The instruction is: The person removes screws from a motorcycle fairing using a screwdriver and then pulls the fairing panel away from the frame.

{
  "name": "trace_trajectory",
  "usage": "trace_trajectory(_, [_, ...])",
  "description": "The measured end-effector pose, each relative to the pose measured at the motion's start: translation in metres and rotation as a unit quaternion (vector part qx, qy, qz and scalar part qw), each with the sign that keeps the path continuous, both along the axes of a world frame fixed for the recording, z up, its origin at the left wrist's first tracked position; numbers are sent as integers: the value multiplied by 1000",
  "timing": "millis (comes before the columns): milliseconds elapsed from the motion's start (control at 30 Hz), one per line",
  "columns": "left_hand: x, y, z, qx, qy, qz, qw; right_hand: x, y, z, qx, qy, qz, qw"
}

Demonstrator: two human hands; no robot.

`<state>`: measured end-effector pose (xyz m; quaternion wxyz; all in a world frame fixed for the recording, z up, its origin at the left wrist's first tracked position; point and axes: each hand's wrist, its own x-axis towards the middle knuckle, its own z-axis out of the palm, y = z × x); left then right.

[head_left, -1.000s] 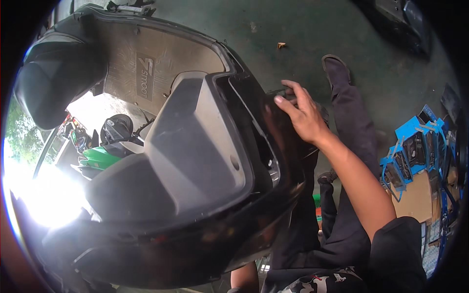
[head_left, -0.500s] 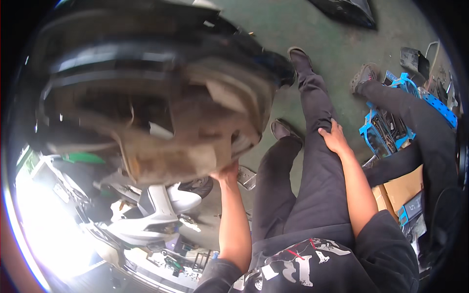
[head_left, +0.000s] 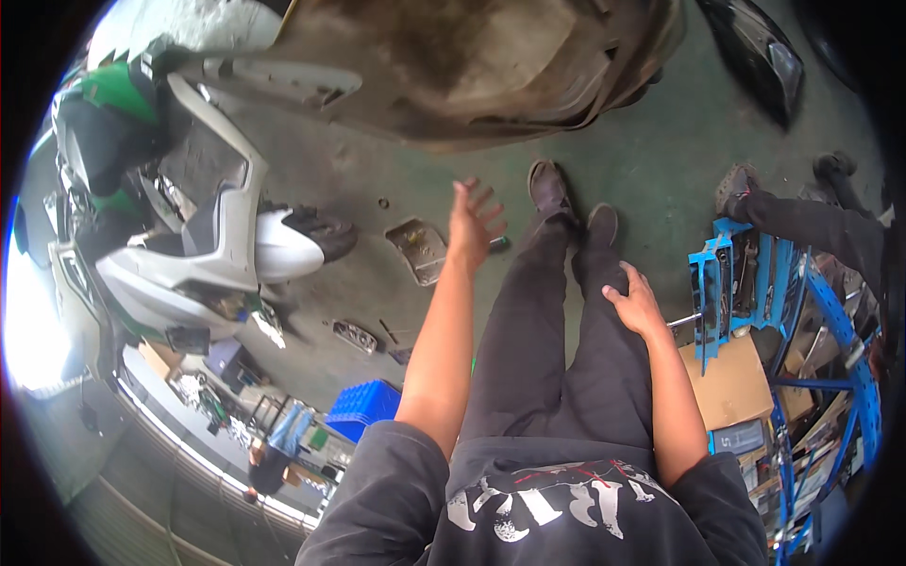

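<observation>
My left hand [head_left: 475, 222] hangs over the floor with its fingers spread and nothing in it. It is apart from the large dark vehicle part with a dirty brown underside [head_left: 472, 75], which fills the top of the view. Close below that hand lies a grey metal pan [head_left: 401, 257] with debris in it. Beside my left hand, a small green-ended tool [head_left: 498, 242] shows partly. My right hand [head_left: 637, 300] lies against my right thigh, thumb apart from the fingers, holding nothing.
A white and green scooter [head_left: 222, 226] stands at left. A blue crate [head_left: 363, 407] is at lower left. On the right are a blue tool box [head_left: 746, 274], a cardboard box [head_left: 727, 382], blue shelving [head_left: 854, 349] and another person's leg [head_left: 812, 217]. Black panels [head_left: 755, 57] lie at upper right.
My left hand has come off the lower edge of the dirty vehicle part and opened. My view has shifted, so that part now sits higher and further right. My right hand remains on my thigh.
</observation>
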<state>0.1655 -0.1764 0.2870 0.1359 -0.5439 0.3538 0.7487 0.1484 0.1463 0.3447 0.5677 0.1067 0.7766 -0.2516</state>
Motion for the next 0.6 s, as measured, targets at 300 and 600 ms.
trace_trajectory(300, [262,56,-128,-42,-297,-168,939,115,35,-16,88,-51,239,966])
trace_trajectory(600, [247,26,-366,-78,-333,-44,939,114,15,-20,133,-11,303,944])
